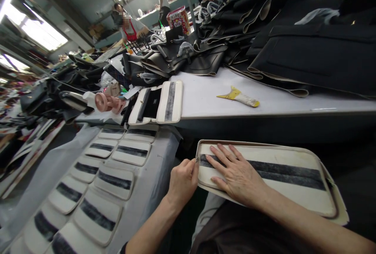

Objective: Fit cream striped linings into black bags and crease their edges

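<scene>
A long cream panelled piece (pixel 282 203) with rounded corners and a black stripe lies across my lap, in two layers along its edge. My right hand (pixel 235 173) rests flat on its left part, fingers spread, palm down. At the left end, my left hand (pixel 182 181) is closed in a pinch by the edge. A small metal pull (pixel 196 160) shows at its fingertips; the rest of what it grips is hidden. The panels' lower side is out of sight.
Several matching cream panels (pixel 113 183) lie in rows on a covered surface at left. An opened cream piece (pixel 169 101), a pink fan (pixel 107 103) and a yellow-and-white tool (pixel 239 96) sit on the white table (pixel 202 101). Black leather pieces (pixel 320 56) are heaped behind. Co-workers stand farther back.
</scene>
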Tool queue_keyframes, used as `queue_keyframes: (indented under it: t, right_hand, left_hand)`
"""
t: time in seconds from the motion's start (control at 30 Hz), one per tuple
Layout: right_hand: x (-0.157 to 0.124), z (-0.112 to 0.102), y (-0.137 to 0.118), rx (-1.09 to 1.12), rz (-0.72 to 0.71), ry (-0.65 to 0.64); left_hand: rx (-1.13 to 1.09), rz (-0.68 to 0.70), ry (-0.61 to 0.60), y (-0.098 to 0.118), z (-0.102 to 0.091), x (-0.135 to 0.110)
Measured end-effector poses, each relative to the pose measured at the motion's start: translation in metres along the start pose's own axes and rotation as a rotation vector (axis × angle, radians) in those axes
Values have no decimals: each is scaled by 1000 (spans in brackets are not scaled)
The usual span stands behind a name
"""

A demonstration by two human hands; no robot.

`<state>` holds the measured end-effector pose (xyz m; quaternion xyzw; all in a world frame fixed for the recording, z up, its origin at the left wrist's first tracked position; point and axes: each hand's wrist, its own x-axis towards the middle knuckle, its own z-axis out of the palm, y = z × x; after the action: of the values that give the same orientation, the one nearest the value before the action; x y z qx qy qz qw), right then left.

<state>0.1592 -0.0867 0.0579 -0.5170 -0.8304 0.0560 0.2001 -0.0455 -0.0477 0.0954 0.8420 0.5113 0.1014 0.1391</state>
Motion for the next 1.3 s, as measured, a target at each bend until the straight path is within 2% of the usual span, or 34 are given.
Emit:
queue_keyframes:
  t: [0.17, 0.27, 0.37, 0.5, 0.57, 0.67, 0.8, 0.93, 1.3]
  right_hand:
    - [0, 0, 1, 6, -1, -6]
    - [-1, 0, 1, 1, 2, -8]
    - [-1, 0, 1, -1, 2, 8]
    - [-1, 0, 1, 0, 0, 16]
    - [-1, 0, 1, 3, 3, 6]
    - [-1, 0, 1, 13, 13, -17]
    - [-1, 2, 2, 30, 21, -29]
    - [-1, 3, 2, 36, 27, -37]
    - [1, 0, 4, 101, 45, -38]
  left_hand:
    - [187, 138, -90, -2, -3, 5]
    - [140, 148, -100, -3, -6, 8]
    - [-83, 78, -73, -7, -10, 12]
    - [-479, -172, -58, -17, -9, 18]
    - [-709, -295, -103, -22, -5, 20]
    - [-992, -406, -196, -28, 0, 25]
    - [-1230, -512, -378, -35, 4, 30]
    - [-1269, -519, -517, -40, 5, 37]
    - [-1175, -463, -780, -55, 4, 62]
